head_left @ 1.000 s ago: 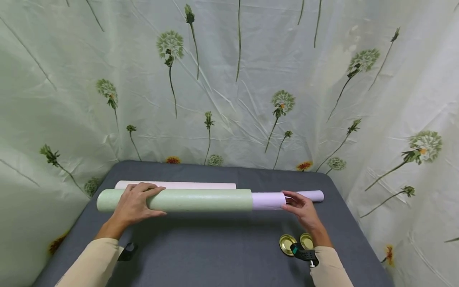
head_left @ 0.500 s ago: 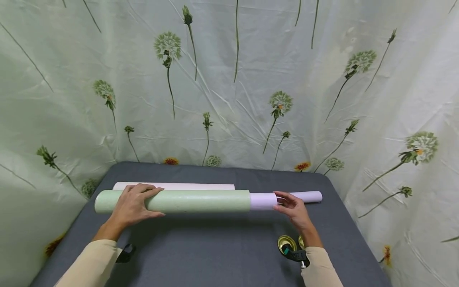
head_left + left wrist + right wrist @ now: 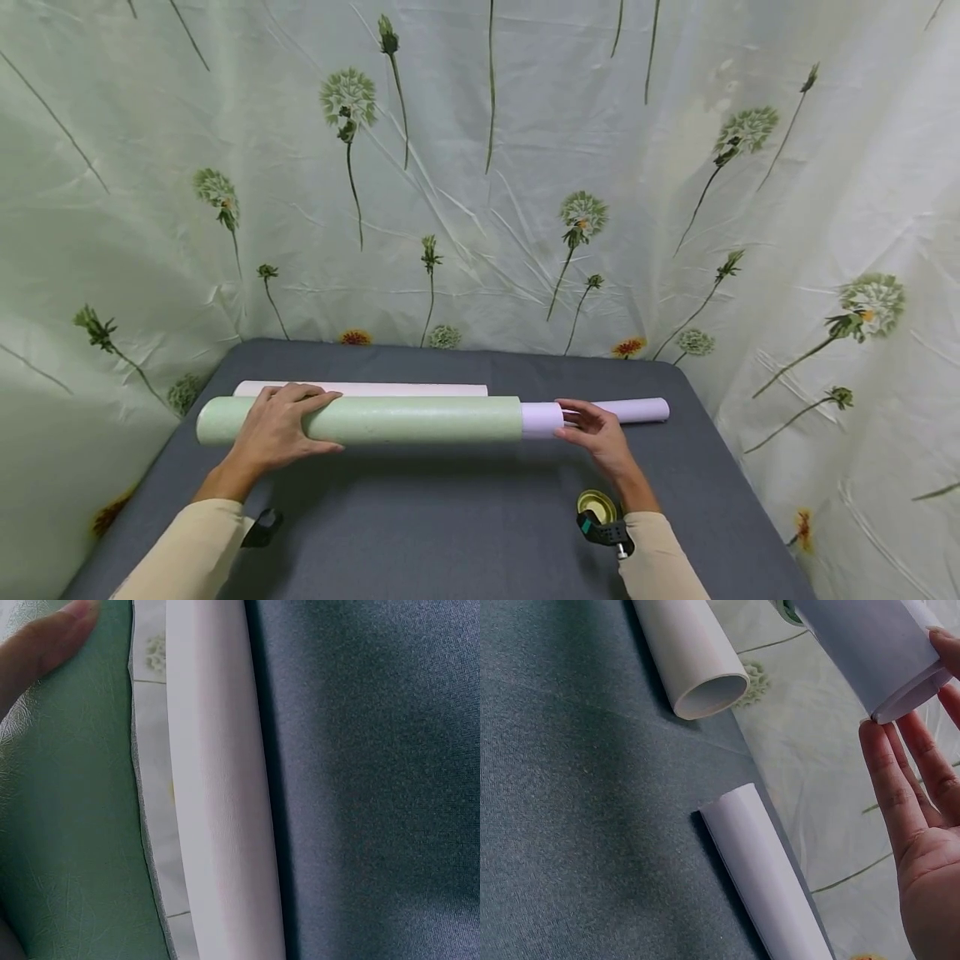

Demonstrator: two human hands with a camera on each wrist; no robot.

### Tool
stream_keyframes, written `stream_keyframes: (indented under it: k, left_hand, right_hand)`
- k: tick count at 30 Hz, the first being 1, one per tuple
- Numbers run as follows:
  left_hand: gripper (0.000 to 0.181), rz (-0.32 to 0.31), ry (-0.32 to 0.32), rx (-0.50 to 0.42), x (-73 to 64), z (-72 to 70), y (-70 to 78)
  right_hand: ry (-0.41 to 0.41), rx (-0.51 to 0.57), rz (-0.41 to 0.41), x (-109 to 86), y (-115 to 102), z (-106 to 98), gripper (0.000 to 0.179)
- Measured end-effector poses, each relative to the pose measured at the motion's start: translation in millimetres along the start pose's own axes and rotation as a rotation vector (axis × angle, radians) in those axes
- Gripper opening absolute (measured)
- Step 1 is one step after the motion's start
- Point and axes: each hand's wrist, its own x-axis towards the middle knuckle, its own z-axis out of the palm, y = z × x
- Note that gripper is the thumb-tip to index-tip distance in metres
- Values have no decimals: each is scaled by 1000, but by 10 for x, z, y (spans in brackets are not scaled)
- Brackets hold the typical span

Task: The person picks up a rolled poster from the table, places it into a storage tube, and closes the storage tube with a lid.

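Observation:
My left hand [image 3: 279, 423] grips a long light-green tube [image 3: 427, 418] from above near its left end, thumb along the front. Out of the tube's right end sticks a short length of rolled white paper [image 3: 542, 420]. The fingertips and thumb of my right hand [image 3: 600, 437] pinch that roll at its open outer end. In the right wrist view the rolled paper [image 3: 877, 645] is hollow, its rim between thumb and fingers. The rest of the roll is hidden inside the green tube, which is held above the table.
Behind the green tube lies a white tube [image 3: 375, 389] on the grey table [image 3: 420, 525]; its open end shows in the right wrist view. Another thin paper roll [image 3: 637, 410] lies at the right. A gold-coloured round cap [image 3: 597, 505] sits near my right wrist. A flowered curtain [image 3: 465, 167] hangs behind.
My right hand has moved left, and the paper roll has slid further into the green tube, so less of it sticks out. My left hand keeps its grip.

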Motion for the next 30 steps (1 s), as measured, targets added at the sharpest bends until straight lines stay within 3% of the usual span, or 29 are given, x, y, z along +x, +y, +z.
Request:
stream_keyframes:
  k: [15, 24, 30]
  left_hand:
    - [75, -10, 10, 0, -15, 43, 0]
    - [76, -3, -1, 2, 21, 93, 18]
    - [75, -10, 11, 9, 7, 73, 13]
  right_hand:
    - [-32, 3, 2, 99, -23, 117, 49]
    - [-63, 15, -65, 123, 8, 169, 47]
    - [-76, 18, -46, 175, 12, 237, 47]
